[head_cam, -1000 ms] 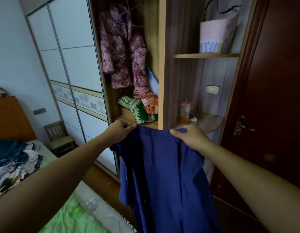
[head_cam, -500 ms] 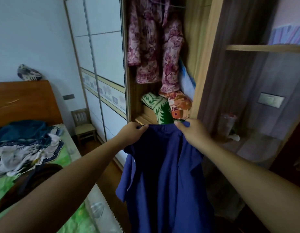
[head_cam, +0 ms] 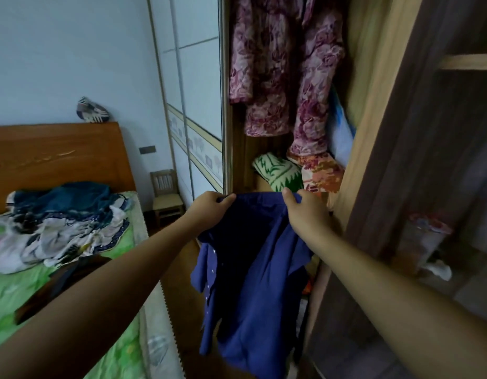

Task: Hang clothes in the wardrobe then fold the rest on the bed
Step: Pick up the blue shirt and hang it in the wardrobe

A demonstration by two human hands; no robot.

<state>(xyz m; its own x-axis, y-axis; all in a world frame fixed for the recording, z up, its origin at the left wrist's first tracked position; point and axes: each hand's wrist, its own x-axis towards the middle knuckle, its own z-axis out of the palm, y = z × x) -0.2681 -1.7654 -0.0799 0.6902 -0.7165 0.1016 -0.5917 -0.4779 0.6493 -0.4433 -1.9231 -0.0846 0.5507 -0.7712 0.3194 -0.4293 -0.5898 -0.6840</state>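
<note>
1. While one blue shirt [head_cam: 253, 269] dangles between two grips, the left grip [head_cam: 209, 206] and right grip [head_cam: 305, 212] each pinching its top edge, it is not yet hung.
2. Above the grips, one floral coat [head_cam: 278, 64] hangs in the wardrobe [head_cam: 357, 127].
3. Left of the grips, one unfolded heap of clothes [head_cam: 59, 228] lies on the bed [head_cam: 114, 351]; its pieces cannot be counted.

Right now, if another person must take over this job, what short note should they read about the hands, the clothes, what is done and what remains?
Hands: the left hand and the right hand each grip the top edge of the blue shirt, one at each side.
Things: the shirt hangs down from both hands in front of the open wardrobe.
Done: a pink floral robe hangs inside the wardrobe.
Left: the blue shirt is not hung yet, and no hanger shows in it. A pile of clothes lies unfolded on the bed, with a dark garment beside it.
</note>
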